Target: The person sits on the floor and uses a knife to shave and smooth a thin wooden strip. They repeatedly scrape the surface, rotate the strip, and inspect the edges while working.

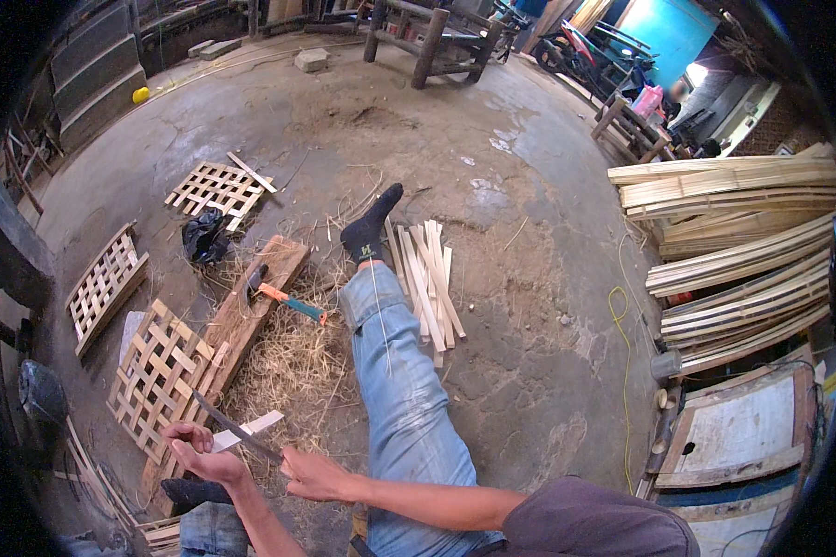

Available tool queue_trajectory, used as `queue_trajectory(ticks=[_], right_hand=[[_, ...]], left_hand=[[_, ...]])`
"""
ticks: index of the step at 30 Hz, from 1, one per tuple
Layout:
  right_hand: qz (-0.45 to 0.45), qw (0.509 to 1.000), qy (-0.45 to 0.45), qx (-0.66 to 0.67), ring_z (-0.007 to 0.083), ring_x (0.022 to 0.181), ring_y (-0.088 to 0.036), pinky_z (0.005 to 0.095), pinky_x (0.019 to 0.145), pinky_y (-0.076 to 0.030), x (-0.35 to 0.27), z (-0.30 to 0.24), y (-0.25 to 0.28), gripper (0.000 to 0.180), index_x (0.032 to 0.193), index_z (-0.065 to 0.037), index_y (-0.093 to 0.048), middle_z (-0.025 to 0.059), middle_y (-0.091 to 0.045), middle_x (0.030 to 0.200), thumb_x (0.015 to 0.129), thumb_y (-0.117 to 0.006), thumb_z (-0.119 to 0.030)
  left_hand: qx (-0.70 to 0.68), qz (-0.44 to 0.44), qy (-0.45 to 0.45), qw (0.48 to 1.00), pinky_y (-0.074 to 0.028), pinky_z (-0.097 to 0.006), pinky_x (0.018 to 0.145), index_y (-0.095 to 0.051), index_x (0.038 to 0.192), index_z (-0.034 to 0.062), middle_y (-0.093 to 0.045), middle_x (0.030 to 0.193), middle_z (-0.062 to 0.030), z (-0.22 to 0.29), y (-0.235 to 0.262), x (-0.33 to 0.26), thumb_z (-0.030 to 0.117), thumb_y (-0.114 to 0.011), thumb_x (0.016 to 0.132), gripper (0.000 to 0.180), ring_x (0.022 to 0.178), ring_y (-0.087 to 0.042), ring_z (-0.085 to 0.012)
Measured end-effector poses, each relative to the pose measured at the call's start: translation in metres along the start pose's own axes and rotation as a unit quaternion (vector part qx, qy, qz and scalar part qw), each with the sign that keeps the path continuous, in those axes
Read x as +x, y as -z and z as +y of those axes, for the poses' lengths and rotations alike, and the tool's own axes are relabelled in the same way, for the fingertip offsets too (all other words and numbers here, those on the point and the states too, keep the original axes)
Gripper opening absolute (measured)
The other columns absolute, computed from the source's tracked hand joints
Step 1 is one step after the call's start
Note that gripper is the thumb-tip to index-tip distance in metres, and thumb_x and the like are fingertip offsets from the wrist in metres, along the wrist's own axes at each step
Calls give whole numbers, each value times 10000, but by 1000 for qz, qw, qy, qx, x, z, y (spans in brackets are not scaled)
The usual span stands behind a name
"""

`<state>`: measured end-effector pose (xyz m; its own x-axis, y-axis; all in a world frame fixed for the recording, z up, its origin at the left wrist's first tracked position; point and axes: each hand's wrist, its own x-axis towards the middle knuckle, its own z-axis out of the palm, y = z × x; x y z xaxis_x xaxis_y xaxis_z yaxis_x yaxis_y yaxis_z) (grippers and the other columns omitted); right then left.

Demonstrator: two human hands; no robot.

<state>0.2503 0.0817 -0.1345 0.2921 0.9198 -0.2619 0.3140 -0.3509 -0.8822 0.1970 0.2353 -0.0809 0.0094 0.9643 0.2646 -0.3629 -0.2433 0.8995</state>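
My right hand [318, 475] is closed around the handle end of a long, dark-bladed knife [235, 428], which points up and to the left. A short, pale bamboo strip [262, 424] is held in my left hand [201, 451], its fingers curled about one end. The blade crosses over the strip; whether they touch I cannot tell. Beyond my left hand, a woven bamboo lattice panel [161, 379] leans against a thick wooden plank [271, 269]. Lying across that plank is a hammer [288, 301] with an orange and teal handle.
Shavings [297, 371] cover the floor beside my outstretched leg [399, 390]. Cut bamboo strips [425, 278] lie right of my foot. More lattice panels [215, 189] and a black plastic bag [204, 236] lie farther left. Long bamboo slats [743, 297] are stacked right, near a yellow cord [628, 390].
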Motion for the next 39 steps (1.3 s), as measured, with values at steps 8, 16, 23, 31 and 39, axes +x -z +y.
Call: queue_trajectory(ticks=[8,16,23,31,39], right_hand=[[-51,999,-6,5,382,928,-563,471,778,-432,2,28,2,574,1320,-31,-341,209,-546,960,787,-526,-137],[29,994,98,44,391,957,-535,451,813,-428,4,51,-9,607,1322,-13,-329,206,-517,1028,764,-549,-105],[56,990,121,54,416,953,-548,463,780,-439,5,54,-14,591,1297,-1,-332,217,-533,1033,764,-570,-95],[30,994,91,55,439,973,-551,487,795,-442,5,48,-9,571,1298,-38,-333,237,-539,1078,779,-558,-115],[26,996,54,67,423,985,-553,467,811,-439,-2,31,2,524,1299,-37,-342,235,-544,1054,831,-545,-155]], left_hand=[[46,2,-13,999,-204,-215,475,-417,790,79,-308,658,16,-9,0,5,453,-363,963,415,526,-246,-54],[70,-24,-9,997,-202,-213,482,-421,798,106,-305,638,32,-5,-12,-5,457,-353,967,395,532,-272,-53],[75,-9,-10,997,-200,-225,484,-391,776,86,-316,702,13,-3,-20,-5,442,-337,970,408,546,-253,-61],[88,-6,1,996,-212,-215,507,-421,806,128,-305,672,42,-3,-19,-3,481,-359,958,389,568,-277,-55],[52,5,-3,999,-228,-226,521,-435,823,95,-314,701,24,2,-20,-3,390,-359,963,334,581,-275,-67]])
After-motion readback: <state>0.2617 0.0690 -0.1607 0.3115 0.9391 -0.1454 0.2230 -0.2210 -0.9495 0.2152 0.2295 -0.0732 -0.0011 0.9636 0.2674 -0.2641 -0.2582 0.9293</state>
